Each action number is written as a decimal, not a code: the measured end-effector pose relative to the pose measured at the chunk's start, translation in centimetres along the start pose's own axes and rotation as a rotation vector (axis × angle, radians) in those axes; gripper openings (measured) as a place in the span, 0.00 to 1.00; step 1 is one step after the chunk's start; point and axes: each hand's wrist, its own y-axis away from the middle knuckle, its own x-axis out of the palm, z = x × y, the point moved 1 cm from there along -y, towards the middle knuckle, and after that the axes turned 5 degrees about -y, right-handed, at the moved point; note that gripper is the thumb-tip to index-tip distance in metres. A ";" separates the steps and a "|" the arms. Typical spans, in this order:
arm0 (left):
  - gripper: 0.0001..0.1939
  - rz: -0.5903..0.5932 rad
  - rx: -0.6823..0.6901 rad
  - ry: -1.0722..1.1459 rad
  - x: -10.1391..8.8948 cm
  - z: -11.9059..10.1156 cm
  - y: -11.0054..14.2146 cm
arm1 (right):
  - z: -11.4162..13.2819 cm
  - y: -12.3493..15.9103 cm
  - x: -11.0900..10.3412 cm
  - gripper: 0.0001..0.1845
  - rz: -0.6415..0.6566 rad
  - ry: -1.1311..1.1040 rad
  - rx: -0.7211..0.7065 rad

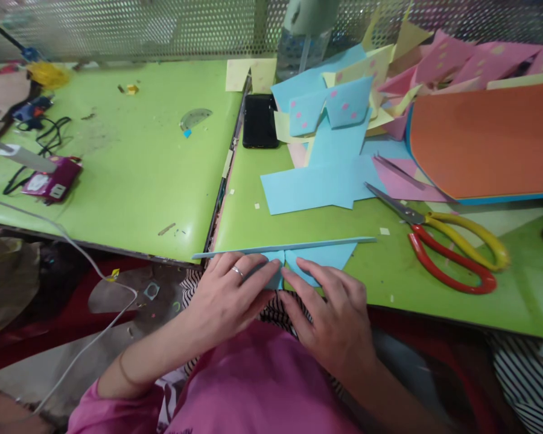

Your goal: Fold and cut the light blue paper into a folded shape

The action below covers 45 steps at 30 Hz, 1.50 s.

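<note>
A folded sheet of light blue paper [339, 255] lies at the near edge of the green table, with a long narrow strip standing up along its far side. My left hand [235, 286], a ring on one finger, presses its fingers onto the paper's left part, thumb at the near edge. On the right part, my right hand [330, 301] holds the paper with bent fingers on top and the thumb low at the front. The fingertips nearly meet at a slit in the middle. Part of the paper is hidden beneath both hands.
Scissors [416, 217] with red and yellow handles lie open at the right. Behind are blue paper pieces [308, 187], a black phone [259, 120], an orange sheet stack [489, 138] and a bottle [303, 48]. A gap between tables runs left of centre; a purple box [57, 181] stands far left.
</note>
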 end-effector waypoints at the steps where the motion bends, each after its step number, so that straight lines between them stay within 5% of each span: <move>1: 0.19 0.017 -0.004 0.006 -0.1 0.0 -0.1 | 0.0 0.1 0.0 0.12 -0.012 0.019 -0.007; 14: 0.13 -0.069 -0.073 -0.096 -0.5 -0.9 -1.1 | -0.7 0.4 0.1 0.13 -0.032 0.033 -0.058; 26: 0.07 -0.020 -0.278 0.002 -0.2 -1.8 -1.6 | -1.0 0.4 -0.2 0.16 -0.003 0.011 -0.105; 45: 0.11 0.071 -0.298 -0.009 -0.2 -1.7 -1.7 | -1.1 0.9 -0.1 0.17 0.008 0.031 -0.125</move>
